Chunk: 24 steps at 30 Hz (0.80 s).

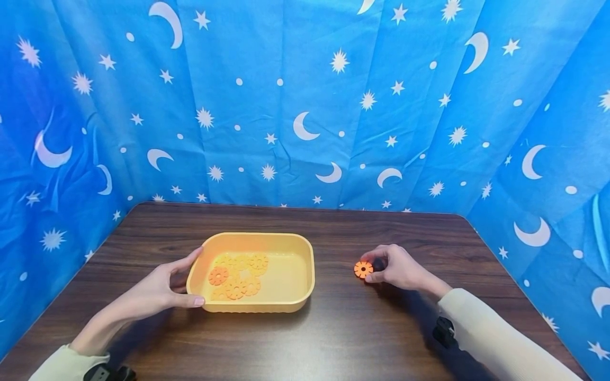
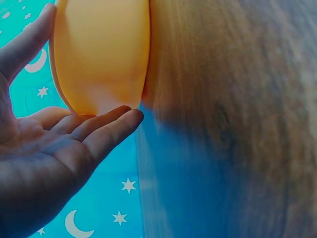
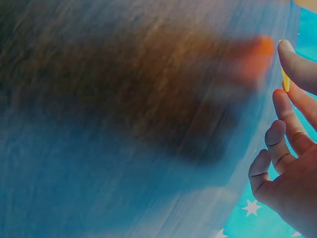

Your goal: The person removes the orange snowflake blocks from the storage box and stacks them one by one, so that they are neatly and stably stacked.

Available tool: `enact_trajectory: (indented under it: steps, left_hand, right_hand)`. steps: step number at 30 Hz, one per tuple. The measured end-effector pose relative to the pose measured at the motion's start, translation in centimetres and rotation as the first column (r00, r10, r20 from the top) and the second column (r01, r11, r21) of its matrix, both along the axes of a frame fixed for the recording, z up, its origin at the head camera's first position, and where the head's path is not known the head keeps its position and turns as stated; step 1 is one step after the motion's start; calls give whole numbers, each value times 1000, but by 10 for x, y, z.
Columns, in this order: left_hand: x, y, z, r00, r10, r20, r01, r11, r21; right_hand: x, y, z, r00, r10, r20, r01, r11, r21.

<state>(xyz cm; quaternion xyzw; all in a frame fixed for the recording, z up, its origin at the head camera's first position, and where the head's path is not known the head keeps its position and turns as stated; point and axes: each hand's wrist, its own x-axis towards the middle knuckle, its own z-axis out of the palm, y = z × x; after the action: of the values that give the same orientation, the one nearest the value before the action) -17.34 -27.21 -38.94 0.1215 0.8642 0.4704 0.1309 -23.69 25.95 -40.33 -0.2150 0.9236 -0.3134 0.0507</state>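
My left hand rests against the left end of a yellow plastic basin, thumb at the near corner and fingers at the far one. In the left wrist view the left hand has fairly straight fingers touching the basin. Inside the basin lie several yellow and orange notched discs, among them a darker orange disc. To the right of the basin, my right hand pinches an orange notched disc between thumb and fingers. The right wrist view shows the right hand with that disc edge-on.
A dark wood-grain table carries the basin. Behind it and at both sides hangs a blue curtain with white moons and stars. A dark wrist device sits on the right sleeve.
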Motion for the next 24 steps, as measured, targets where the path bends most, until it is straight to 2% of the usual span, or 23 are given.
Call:
enact_trajectory:
  steps: [24]
  left_hand:
    - [0, -1, 0, 1000, -5, -2, 5, 1000, -7]
  right_hand:
    - [-4, 3, -6, 1000, 15, 16, -14, 1000, -25]
